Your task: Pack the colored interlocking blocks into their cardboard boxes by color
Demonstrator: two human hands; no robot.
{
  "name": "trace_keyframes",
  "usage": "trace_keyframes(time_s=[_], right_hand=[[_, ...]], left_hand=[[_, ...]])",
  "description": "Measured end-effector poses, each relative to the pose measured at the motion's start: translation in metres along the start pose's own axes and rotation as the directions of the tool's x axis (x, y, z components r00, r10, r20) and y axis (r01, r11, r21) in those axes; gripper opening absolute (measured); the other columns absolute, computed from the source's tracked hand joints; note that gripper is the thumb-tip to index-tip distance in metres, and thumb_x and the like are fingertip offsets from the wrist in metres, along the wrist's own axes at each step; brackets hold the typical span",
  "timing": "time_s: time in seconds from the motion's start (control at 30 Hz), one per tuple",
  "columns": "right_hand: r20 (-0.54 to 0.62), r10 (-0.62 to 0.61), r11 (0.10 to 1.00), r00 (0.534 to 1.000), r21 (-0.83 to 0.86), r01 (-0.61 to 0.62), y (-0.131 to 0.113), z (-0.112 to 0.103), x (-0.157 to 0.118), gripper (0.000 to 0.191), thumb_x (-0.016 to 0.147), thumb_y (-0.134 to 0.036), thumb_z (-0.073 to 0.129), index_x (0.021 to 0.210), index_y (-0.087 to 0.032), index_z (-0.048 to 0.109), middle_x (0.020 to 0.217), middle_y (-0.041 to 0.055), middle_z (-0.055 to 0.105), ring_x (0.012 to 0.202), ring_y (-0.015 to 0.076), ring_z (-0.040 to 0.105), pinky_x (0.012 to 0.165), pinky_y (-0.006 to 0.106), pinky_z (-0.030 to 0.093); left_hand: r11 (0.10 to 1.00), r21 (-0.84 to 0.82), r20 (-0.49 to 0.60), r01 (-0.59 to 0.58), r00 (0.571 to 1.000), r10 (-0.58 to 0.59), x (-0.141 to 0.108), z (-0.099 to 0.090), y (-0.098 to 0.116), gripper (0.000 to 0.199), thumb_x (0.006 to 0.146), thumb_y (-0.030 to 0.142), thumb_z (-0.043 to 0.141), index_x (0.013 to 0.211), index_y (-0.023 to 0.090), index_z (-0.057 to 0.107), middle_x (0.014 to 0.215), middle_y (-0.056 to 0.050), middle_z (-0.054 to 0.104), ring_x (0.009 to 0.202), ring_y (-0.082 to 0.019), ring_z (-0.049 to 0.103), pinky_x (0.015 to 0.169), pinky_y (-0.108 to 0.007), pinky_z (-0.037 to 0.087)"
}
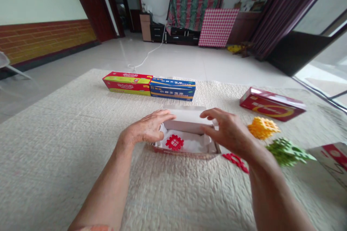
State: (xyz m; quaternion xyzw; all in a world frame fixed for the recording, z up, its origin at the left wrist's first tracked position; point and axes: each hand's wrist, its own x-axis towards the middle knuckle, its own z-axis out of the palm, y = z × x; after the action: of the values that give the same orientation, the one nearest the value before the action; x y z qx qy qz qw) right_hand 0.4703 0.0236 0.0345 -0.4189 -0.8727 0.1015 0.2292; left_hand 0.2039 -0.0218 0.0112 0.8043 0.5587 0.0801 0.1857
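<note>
Fingers (167, 117) of my left hand (146, 129) stretch flat over the left end of the open box (187, 154), thumb parted from them and lower down. At its right end my right hand (226, 124) arches, fingertips bent inward, thumb spread away below. I cannot tell how firmly either touches the cardboard. Both my forearms slant in from below, wrists raised. Between my hands, one red piece (175, 142) lies inside the box, left of the middle. Beyond my right wrist sit yellow pieces (262, 129) and green pieces (286, 152).
</note>
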Motion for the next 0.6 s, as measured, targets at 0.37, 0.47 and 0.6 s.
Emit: trace_keyframes(time_s=[0.37,0.47,0.6], right_hand=[[0.361,-0.059,0.998,0.931,0.002,0.063,-0.038,0.026,0.005,0.011,0.078,-0.024,0.063,0.082,-0.018,0.072,0.071,0.0025,0.072,0.059,0.0123,0.062,0.053,0.023,0.039],[0.432,-0.047,0.976,0.901,-0.173,0.134,-0.059,0.046,0.015,0.025,0.079,-0.037,0.065,0.084,-0.013,0.073,0.072,0.0098,0.073,0.062,0.0185,0.066,0.054,0.026,0.041],[0.491,-0.073,0.939,0.868,-0.258,0.226,-0.068,0.059,0.026,0.044,0.082,-0.047,0.064,0.099,-0.008,0.073,0.082,0.0164,0.074,0.077,0.0262,0.071,0.065,0.031,0.048]], left_hand=[[1.000,0.014,0.017,-0.007,1.000,0.007,0.002,0.001,-0.003,0.078,0.065,0.011,0.052,0.142,0.023,0.043,0.157,-0.005,0.034,0.144,-0.021,0.032,0.119,-0.038,0.026],[1.000,0.007,0.026,-0.020,0.999,0.019,0.002,-0.001,-0.001,0.077,0.065,0.010,0.052,0.141,0.019,0.044,0.156,-0.008,0.035,0.143,-0.022,0.033,0.119,-0.037,0.026],[1.000,-0.002,0.034,-0.011,0.999,0.011,0.001,-0.003,0.002,0.075,0.067,0.010,0.052,0.141,0.016,0.045,0.156,-0.011,0.036,0.143,-0.022,0.034,0.119,-0.036,0.026]])
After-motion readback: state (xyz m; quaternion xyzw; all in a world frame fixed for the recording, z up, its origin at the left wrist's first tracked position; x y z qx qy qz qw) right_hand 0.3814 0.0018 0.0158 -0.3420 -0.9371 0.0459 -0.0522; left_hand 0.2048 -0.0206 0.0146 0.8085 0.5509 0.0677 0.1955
